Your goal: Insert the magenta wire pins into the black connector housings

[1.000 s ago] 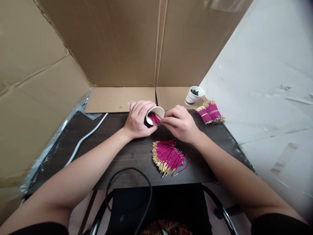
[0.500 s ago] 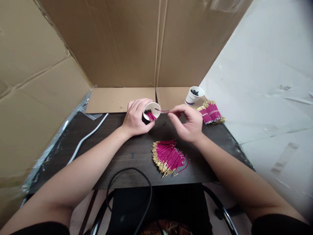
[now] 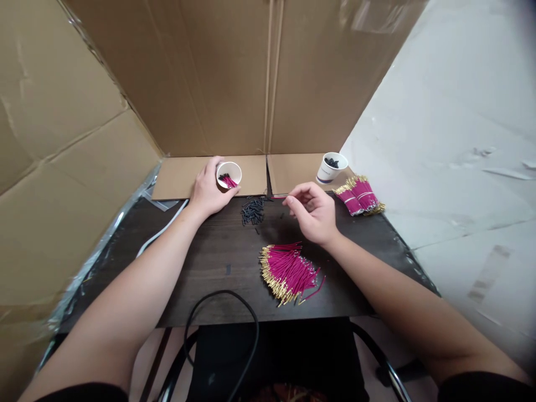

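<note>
1. Left hand (image 3: 207,187): curved in a C-grip, thumb stretched toward the right hand.
2. Right hand (image 3: 315,216): thumb and index pinched, other fingers curled; closer to the body than the left.
3. Hands well apart.
4. Left forearm (image 3: 173,257), right forearm (image 3: 377,283): bare, angled inward to their hands.

Counted from the middle of the view, there were two hands — the left hand (image 3: 207,191) toward nine, the right hand (image 3: 314,214) toward three — and two paper cups: the held cup (image 3: 229,168) at ten o'clock, the standing cup (image 3: 327,173) at two. The right hand pinched one single wire (image 3: 278,197). At three there were at least two tied bundles (image 3: 360,195). One fanned heap of wires (image 3: 288,272) lay at five and one heap of black pieces (image 3: 253,212) at eight, both too crowded to count. Two cables showed, one black cable (image 3: 226,291) at seven and one pale cable (image 3: 168,223) near nine.
</note>
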Demonstrator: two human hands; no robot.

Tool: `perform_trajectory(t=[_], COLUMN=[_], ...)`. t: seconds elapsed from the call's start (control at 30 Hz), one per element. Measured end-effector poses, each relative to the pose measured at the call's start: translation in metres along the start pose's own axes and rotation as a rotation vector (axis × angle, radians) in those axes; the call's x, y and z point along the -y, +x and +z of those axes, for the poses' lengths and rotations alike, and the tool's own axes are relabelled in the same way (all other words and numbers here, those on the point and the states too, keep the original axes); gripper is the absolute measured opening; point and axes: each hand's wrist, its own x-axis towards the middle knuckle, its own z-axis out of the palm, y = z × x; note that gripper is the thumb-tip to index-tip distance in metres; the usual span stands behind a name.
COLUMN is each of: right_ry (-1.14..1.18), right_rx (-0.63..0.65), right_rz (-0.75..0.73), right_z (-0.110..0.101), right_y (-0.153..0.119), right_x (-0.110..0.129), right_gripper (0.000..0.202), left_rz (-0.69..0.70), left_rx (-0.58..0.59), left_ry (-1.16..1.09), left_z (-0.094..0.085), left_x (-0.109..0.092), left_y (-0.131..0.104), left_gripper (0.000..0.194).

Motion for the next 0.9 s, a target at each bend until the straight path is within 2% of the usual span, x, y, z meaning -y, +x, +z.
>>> perform_trajectory(t=[0.17, 0.4, 0.7, 0.9], right_ry=[0.078, 0.138, 0.256, 0.264], right_rx=[0.060, 0.070, 0.039, 0.029], right_rz=[0.115, 0.171, 0.284, 0.302], right_z=[0.005, 0.005, 0.005, 0.004], right_y=[-0.001, 0.002, 0.011, 0.013], right_x=[-0.001, -0.005, -0.009, -0.009], right_gripper=[0.045, 0.056, 0.064, 0.064], left_rz=[0.064, 0.035, 0.052, 0.087], left_rx=[0.111, 0.230, 0.186, 0.152], left_ry=[0.066, 0.133, 0.106, 0.113], left_z=[0.003, 0.002, 0.002, -0.003], left_x=[0.002, -0.001, -0.004, -0.009], left_y=[0.000, -0.003, -0.004, -0.003], left_gripper=[0.091, 0.119, 0.124, 0.124])
